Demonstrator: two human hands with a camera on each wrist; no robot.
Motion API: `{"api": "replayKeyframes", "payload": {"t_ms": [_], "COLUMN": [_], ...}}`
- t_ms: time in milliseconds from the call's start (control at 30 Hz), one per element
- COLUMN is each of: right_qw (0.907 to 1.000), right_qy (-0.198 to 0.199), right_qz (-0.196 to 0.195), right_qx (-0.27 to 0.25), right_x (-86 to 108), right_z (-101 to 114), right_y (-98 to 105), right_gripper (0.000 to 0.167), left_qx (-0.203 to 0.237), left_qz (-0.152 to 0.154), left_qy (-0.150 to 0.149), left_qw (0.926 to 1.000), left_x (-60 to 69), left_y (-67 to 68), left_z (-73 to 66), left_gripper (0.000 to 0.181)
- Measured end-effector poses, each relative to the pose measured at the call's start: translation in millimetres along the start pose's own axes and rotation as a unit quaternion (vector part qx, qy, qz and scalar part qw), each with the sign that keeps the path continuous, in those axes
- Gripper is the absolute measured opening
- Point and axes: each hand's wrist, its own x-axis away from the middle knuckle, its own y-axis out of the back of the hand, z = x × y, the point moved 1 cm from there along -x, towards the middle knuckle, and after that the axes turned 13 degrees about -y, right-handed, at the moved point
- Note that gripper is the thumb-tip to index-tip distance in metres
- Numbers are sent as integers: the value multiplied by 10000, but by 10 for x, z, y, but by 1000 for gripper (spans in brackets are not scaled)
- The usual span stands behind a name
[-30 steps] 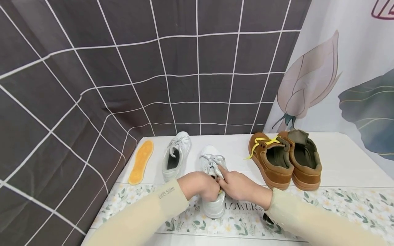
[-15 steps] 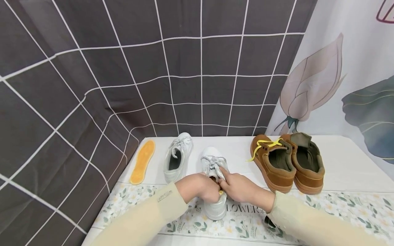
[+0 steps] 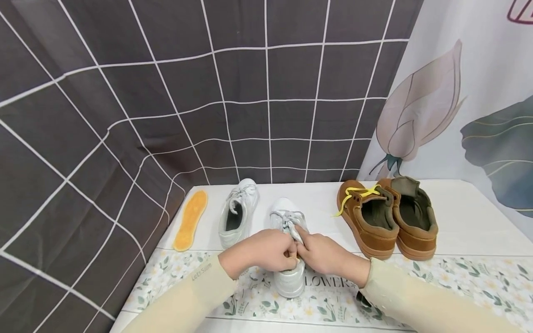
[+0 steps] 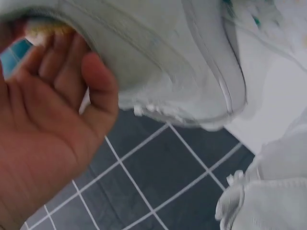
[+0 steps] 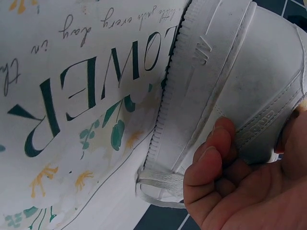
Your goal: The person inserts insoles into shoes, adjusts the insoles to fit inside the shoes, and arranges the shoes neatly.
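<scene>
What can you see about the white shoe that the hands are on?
The white shoe sits upright on the flower-printed table cover, toe facing away. It looks like leather, with stitched seams, a ridged sole edge and laces on its front. The left hand is at its opening, where something yellow and fuzzy shows; the right hand grips its side. Its inside is mostly hidden.

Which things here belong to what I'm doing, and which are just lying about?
For the job:
held white sneaker
yellow fuzzy piece inside it, probably an insole
likely the loose orange insole and second white sneaker

Lying about, seemingly:
brown shoe with yellow laces
brown shoe beside it
unclear dark object by the right sleeve
</scene>
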Motion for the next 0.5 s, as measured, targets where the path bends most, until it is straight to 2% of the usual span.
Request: {"api": "replayKeyframes", "payload": {"t_ms": [100,167,233,367,500], "right_qw": [10000,10000,9999,10000,9999], "right_qy": [11,-9,-20,-58,-99], "right_qz": [-47,-62,-56,50,61], "right_qx": [50,77,96,32,8], "right_x": [1,-1,-3,-10,-5], "right_z": [17,25,33,37,40], "right_y": [7,10,14,7,-3], "right_gripper": [58,59,59,60,59], "left_qx": [103,175,344,754,686], "left_qz": [534,931,1186,1451,1657], "left_qy": [49,188,368,692,1016], "left_qw": [9985,9953,9917,9841,9785], "left_x": [31,46,60,81,102], "left_y": [-5,-11,-16,-15,-41], "left_z": [-11,-43,-82,-142,-177], "left_gripper": [29,41,54,67,73]}}
